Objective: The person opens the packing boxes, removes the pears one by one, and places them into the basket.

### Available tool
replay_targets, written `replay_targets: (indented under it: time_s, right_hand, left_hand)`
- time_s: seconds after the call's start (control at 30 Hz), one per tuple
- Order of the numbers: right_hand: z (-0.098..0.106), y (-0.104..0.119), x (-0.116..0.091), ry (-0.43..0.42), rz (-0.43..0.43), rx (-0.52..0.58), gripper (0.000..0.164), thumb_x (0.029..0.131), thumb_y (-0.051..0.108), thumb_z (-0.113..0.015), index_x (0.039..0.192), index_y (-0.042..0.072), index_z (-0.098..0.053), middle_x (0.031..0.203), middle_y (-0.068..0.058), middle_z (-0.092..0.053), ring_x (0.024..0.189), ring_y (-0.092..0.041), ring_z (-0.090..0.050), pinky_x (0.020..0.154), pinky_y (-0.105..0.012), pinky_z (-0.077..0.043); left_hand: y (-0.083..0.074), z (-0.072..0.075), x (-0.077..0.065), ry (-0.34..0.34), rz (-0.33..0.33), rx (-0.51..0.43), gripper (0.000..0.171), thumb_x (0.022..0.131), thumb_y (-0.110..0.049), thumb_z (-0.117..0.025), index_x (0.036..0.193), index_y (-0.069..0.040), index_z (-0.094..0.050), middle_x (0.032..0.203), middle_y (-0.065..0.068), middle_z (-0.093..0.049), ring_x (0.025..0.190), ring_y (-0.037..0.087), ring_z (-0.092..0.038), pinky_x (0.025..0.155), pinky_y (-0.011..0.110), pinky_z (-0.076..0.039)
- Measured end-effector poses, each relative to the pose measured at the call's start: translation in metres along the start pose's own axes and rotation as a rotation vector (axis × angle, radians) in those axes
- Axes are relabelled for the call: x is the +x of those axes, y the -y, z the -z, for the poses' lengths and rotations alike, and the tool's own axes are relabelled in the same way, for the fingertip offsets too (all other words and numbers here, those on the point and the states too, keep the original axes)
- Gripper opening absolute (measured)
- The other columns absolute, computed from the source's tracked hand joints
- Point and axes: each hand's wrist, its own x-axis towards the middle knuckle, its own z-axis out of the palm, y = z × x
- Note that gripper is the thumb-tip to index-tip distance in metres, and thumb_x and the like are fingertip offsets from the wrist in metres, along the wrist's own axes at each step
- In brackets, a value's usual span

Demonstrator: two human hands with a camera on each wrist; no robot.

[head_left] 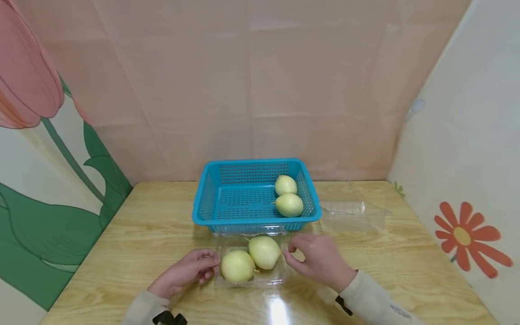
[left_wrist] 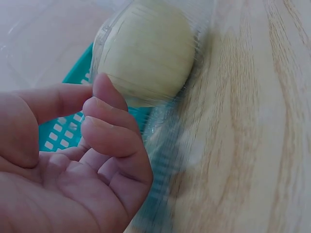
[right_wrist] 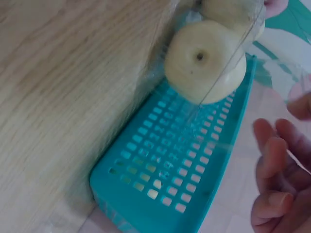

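A clear plastic box [head_left: 270, 280] lies on the table with two pale yellow-green pears [head_left: 237, 266] in it. At its left edge my left hand [head_left: 194, 270] pinches the rim between thumb and forefinger, the other fingers curled loosely. That pinch shows beside a pear [left_wrist: 148, 53] in the left wrist view. My right hand [head_left: 318, 259] hovers by the box's right side, slightly blurred. In the right wrist view its fingers [right_wrist: 274, 160] are loosely bent, with a gap to the thumb and nothing between them.
Just behind the box stands a blue perforated plastic basket [head_left: 203, 194], with two more pears [head_left: 289, 205] at its right end. A second clear plastic piece [head_left: 353, 216] lies right of the basket on the wooden table [head_left: 158, 225]. A pink cloth backdrop [head_left: 243, 90] hangs behind.
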Motion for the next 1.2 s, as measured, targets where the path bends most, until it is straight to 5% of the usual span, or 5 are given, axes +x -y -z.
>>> replay_targets:
  time_s: [0.4, 0.93, 1.2]
  right_hand:
    - [-0.013, 0.023, 0.007, 0.351, -0.116, -0.056, 0.058, 0.076, 0.047, -0.079, 0.119, 0.010, -0.064, 0.110, -0.004, -0.065, 0.055, -0.002, -0.045, 0.043, -0.016, -0.030]
    - [-0.023, 0.028, 0.022, 0.388, -0.134, -0.118, 0.060, 0.075, 0.053, -0.078, 0.117, 0.012, -0.063, 0.092, -0.003, -0.063, 0.056, -0.007, -0.049, 0.042, -0.020, -0.030]
    - [-0.029, 0.027, 0.028, 0.432, -0.165, -0.111, 0.062, 0.075, 0.054, -0.077, 0.118, 0.011, -0.065, 0.086, -0.004, -0.064, 0.058, -0.010, -0.051, 0.045, -0.023, -0.034]
  left_hand:
    - [-0.001, 0.002, 0.002, -0.001, 0.045, -0.004, 0.016, 0.104, -0.018, -0.051, 0.099, -0.003, -0.057, 0.084, 0.000, -0.061, 0.062, 0.009, -0.046, 0.054, 0.020, -0.041]
    - [-0.002, 0.003, 0.003, 0.001, 0.029, 0.018, 0.018, 0.104, -0.017, -0.050, 0.097, -0.002, -0.057, 0.081, 0.000, -0.060, 0.061, 0.009, -0.046, 0.052, 0.020, -0.040]
    - [-0.010, -0.001, 0.005, -0.064, 0.068, 0.127, 0.016, 0.098, -0.017, -0.055, 0.090, -0.004, -0.058, 0.078, 0.001, -0.062, 0.063, 0.011, -0.048, 0.053, 0.021, -0.039]
